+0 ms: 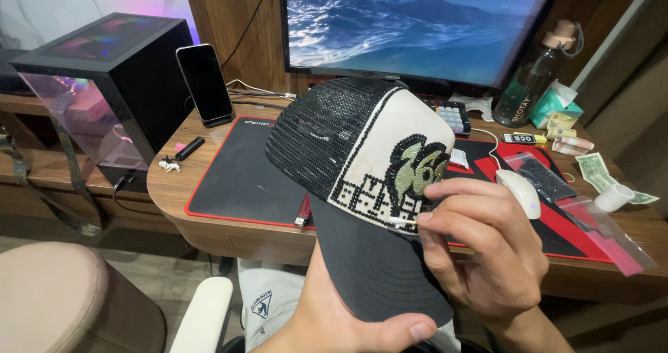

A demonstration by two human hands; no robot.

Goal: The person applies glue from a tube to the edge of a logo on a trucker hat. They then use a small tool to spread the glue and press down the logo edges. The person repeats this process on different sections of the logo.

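Your left hand (pixel 348 325) grips the black brim of the mesh cap (pixel 362 165) from below, thumb across its edge. Your right hand (pixel 480 249) pinches a thin white stick (pixel 402 220) against the cap's cream front. At two o'clock on the surface (pixel 174 186): clear bottle (pixel 529 82), green tissue pack (pixel 553 106), clear zip bags (pixel 605 231).

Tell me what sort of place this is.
Likely a home computer desk: a monitor, a glass-sided computer case, a mouse on a desk mat. The left hand holds a cap.
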